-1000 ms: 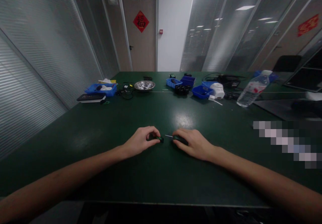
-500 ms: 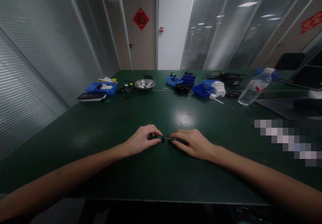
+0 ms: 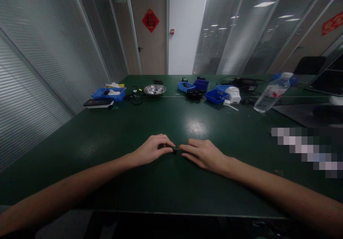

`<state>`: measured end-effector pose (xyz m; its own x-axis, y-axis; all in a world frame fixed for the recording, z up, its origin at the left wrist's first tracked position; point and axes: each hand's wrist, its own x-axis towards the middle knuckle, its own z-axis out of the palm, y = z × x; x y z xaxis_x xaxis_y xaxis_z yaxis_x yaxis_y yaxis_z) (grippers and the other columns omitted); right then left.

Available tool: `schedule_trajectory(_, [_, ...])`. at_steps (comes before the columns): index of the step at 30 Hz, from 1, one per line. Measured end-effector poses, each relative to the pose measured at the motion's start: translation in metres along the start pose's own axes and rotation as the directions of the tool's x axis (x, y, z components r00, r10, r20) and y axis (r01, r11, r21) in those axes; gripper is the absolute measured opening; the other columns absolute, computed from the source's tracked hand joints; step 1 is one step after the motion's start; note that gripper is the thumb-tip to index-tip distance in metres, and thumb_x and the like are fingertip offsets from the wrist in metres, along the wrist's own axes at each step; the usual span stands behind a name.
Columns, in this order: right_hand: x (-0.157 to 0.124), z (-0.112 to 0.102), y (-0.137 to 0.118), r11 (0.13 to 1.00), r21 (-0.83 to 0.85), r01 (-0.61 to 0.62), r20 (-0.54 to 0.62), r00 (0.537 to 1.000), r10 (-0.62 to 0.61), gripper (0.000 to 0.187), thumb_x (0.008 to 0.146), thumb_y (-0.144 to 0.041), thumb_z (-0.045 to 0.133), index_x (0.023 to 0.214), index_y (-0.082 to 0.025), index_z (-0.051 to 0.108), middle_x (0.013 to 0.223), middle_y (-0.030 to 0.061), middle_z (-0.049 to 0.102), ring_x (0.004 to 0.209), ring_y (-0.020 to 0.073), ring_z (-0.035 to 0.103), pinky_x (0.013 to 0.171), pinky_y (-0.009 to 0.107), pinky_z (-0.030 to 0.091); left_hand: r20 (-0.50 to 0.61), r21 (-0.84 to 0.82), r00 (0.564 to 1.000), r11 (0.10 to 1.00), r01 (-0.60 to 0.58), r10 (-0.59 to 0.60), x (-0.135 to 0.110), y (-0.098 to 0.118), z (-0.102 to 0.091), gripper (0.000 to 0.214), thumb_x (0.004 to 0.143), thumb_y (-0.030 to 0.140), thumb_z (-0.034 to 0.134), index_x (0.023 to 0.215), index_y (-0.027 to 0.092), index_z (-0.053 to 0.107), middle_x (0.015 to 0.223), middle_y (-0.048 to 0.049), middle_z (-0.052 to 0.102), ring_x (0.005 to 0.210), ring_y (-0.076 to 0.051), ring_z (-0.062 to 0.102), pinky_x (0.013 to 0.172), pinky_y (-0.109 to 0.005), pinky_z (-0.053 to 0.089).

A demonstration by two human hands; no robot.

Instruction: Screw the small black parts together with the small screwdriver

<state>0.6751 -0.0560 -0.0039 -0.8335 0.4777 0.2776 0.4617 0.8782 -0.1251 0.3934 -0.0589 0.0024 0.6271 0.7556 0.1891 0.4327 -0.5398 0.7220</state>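
- Left hand (image 3: 152, 149) rests on the green table (image 3: 171, 189), fingers curled in and pinching a small dark part (image 3: 174, 149) between thumb and fingertips. Most of the part is hidden under the fingers.
- Right hand (image 3: 205, 154) lies palm down just to the right. Its fingers are pressed together and stretched toward the left hand, and the fingertips (image 3: 182, 148) touch the exposed end of the small dark part.
- Whether the right hand grips anything under its palm cannot be told from this view.
- The small dark part sits on the table between the 2 hands, near the front edge and about mid-width. It is too small and dim for its shape to be made out.
- Both forearms run in from the bottom corners and lie low over the table.
- At the back on the far left stands a blue tray (image 3: 108, 94) holding pale items, with a flat black device (image 3: 98, 103) just in front of it.
- A metal bowl (image 3: 154, 89) sits to the right of that tray, with a tangle of dark cable (image 3: 136, 97) between them.
- Further right is a group of blue bins (image 3: 215, 99), with a cluster of black round parts (image 3: 194, 94) among them and a white object (image 3: 233, 94) just beside the nearest bin.
- A clear water bottle (image 3: 270, 93) stands at the far right, well apart from the hands.
- A door (image 3: 150, 53) with a red diamond sign (image 3: 150, 20) stands behind the table.
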Motion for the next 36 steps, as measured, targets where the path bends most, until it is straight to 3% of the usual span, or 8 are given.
schedule_trajectory(5, [0.002, 0.005, -0.008, 0.999, -0.043, 0.010, -0.039, 0.999, -0.011, 0.036, 0.111, -0.038, 0.039, 0.136, -0.020, 0.060, 0.092, 0.0068, 0.062, 0.074, 0.0170, 0.058, 0.062, 0.027, 0.043, 0.004, -0.025, 1.000, 1.000, 0.005, -0.004, -0.001, -0.002, 0.000, 0.021, 0.099, 0.034, 0.066, 0.111, 0.021, 0.077, 0.105, -0.0071, 0.070, 0.094, -0.019, 0.064, 0.082, -0.030, 0.048])
schedule_trajectory(12, [0.005, 0.001, -0.011, 0.991, 0.111, -0.079, -0.003, 0.997, 0.080, 0.036, 0.111, -0.038, 0.040, 0.137, -0.022, 0.059, 0.097, 0.0065, 0.062, 0.076, 0.0166, 0.059, 0.066, 0.028, 0.046, 0.013, -0.065, 1.000, 0.998, -0.017, 0.018, 0.000, -0.004, -0.001, 0.021, 0.098, 0.030, 0.067, 0.114, 0.020, 0.077, 0.106, -0.0068, 0.070, 0.095, -0.019, 0.064, 0.082, -0.029, 0.047])
schedule_trajectory(21, [0.006, 0.003, -0.014, 0.999, -0.032, -0.034, -0.027, 0.999, 0.033, 0.036, 0.112, -0.037, 0.037, 0.133, -0.019, 0.060, 0.094, 0.0075, 0.061, 0.071, 0.0170, 0.056, 0.059, 0.028, 0.042, 0.086, -0.081, 0.996, 0.997, 0.012, -0.005, 0.004, -0.007, -0.001, 0.025, 0.098, 0.036, 0.067, 0.114, 0.019, 0.076, 0.103, -0.0067, 0.068, 0.094, -0.019, 0.063, 0.083, -0.029, 0.047])
schedule_trajectory(26, [0.009, 0.003, -0.007, 0.982, 0.062, -0.180, -0.047, 0.982, 0.183, 0.035, 0.110, -0.036, 0.043, 0.138, -0.020, 0.056, 0.105, 0.0090, 0.068, 0.080, 0.0191, 0.066, 0.069, 0.030, 0.049, 0.048, -0.097, 0.998, 0.994, 0.048, -0.043, 0.003, -0.005, 0.002, 0.047, 0.094, 0.033, 0.072, 0.139, 0.022, 0.063, 0.101, -0.0043, 0.067, 0.089, -0.017, 0.062, 0.080, -0.029, 0.046])
schedule_trajectory(29, [0.009, 0.002, 0.003, 0.948, 0.102, -0.300, -0.053, 0.950, 0.306, 0.032, 0.108, -0.040, 0.047, 0.130, -0.021, 0.061, 0.107, 0.0080, 0.072, 0.084, 0.0207, 0.069, 0.073, 0.032, 0.050, 0.052, -0.130, 0.993, 0.985, 0.112, -0.106, 0.002, -0.002, 0.001, 0.061, 0.094, 0.032, 0.072, 0.150, 0.023, 0.051, 0.100, -0.0030, 0.068, 0.089, -0.017, 0.063, 0.079, -0.028, 0.046])
schedule_trajectory(32, [0.007, 0.000, 0.011, 0.921, 0.120, -0.371, -0.055, 0.924, 0.379, 0.032, 0.107, -0.043, 0.049, 0.127, -0.022, 0.063, 0.104, 0.0065, 0.075, 0.082, 0.0209, 0.070, 0.072, 0.033, 0.050, 0.037, -0.089, 0.994, 0.990, 0.106, -0.103, 0.001, 0.000, 0.000, 0.043, 0.093, 0.033, 0.073, 0.133, 0.021, 0.063, 0.103, -0.0043, 0.069, 0.092, -0.017, 0.064, 0.080, -0.028, 0.046])
schedule_trajectory(36, [0.005, -0.003, 0.017, 0.907, 0.117, -0.406, -0.037, 0.910, 0.412, 0.033, 0.107, -0.044, 0.049, 0.127, -0.023, 0.064, 0.105, 0.0068, 0.076, 0.081, 0.0215, 0.070, 0.070, 0.032, 0.049, 0.039, 0.003, 0.999, 1.000, 0.010, -0.010, -0.003, 0.002, -0.003, 0.018, 0.093, 0.031, 0.073, 0.106, 0.018, 0.072, 0.109, -0.0066, 0.068, 0.099, -0.020, 0.062, 0.086, -0.032, 0.048])
